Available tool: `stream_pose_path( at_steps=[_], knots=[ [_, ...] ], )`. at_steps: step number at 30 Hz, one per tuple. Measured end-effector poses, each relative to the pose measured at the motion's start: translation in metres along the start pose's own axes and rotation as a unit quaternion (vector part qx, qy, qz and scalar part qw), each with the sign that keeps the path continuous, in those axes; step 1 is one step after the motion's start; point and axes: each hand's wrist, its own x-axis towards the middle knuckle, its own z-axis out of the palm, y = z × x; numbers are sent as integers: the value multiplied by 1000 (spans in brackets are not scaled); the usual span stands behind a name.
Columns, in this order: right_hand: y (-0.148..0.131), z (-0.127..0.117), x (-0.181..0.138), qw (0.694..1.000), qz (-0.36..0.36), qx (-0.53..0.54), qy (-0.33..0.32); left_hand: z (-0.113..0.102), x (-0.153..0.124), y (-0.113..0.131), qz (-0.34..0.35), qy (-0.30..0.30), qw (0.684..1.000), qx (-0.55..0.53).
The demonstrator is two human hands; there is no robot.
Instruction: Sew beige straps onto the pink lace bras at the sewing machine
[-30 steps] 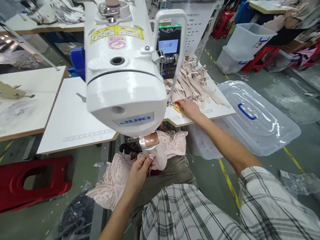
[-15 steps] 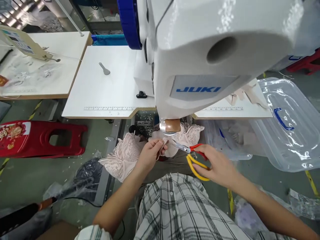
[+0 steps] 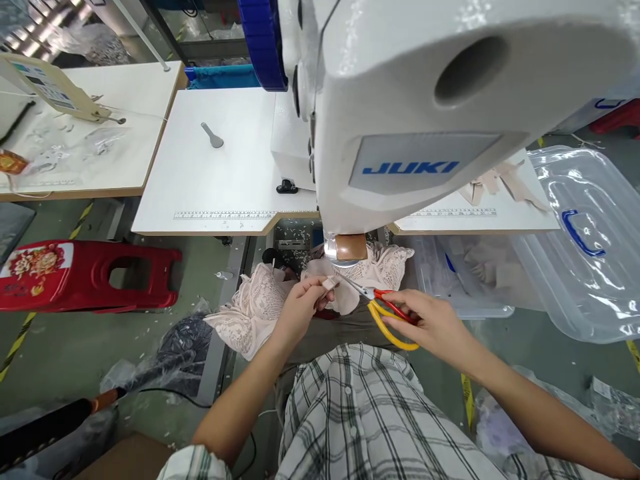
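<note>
A pale pink lace bra (image 3: 255,303) hangs below the head of the white sewing machine (image 3: 425,160), its other cup (image 3: 387,263) to the right of the needle area. My left hand (image 3: 304,305) is closed, pinching a small edge of the pink fabric between thumb and fingers. In my right hand (image 3: 425,320) are scissors (image 3: 387,317) with red and yellow handles. The blades point left, and their tips are at the fabric close to my left fingertips. Whether the tips touch the cloth I cannot tell.
A grey tool (image 3: 213,135) lies on the white table (image 3: 200,173). Fabric scraps (image 3: 510,181) rest at the table's right. A clear plastic lid (image 3: 600,267) and a bin (image 3: 460,303) stand at right. A red stool (image 3: 100,277) is at left.
The yellow scissor handle has swung up towards the red one, so the handles are closer together. The blade tips have moved left towards my left fingers. The view has shifted slightly.
</note>
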Motion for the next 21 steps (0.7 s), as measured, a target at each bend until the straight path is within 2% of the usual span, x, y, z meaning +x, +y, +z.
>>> stream_pose_path(
  at_steps=[4,9,13,17,21],
  knots=[
    [-3,-2,-3,1000,13,17,13,-3,0,-1,-3,-17,999,-29],
    [-11,6,3,999,-28,26,-10,-3,0,-8,29,23,999,-39],
    [-12,12,9,999,-27,27,-22,-3,-2,-10,68,52,996,-17],
    [-11,13,13,999,-29,33,-25,-3,-2,-8,74,82,994,-14],
    [-13,12,15,999,-27,38,-23,0,-3,-6,74,88,993,9]
  ],
)
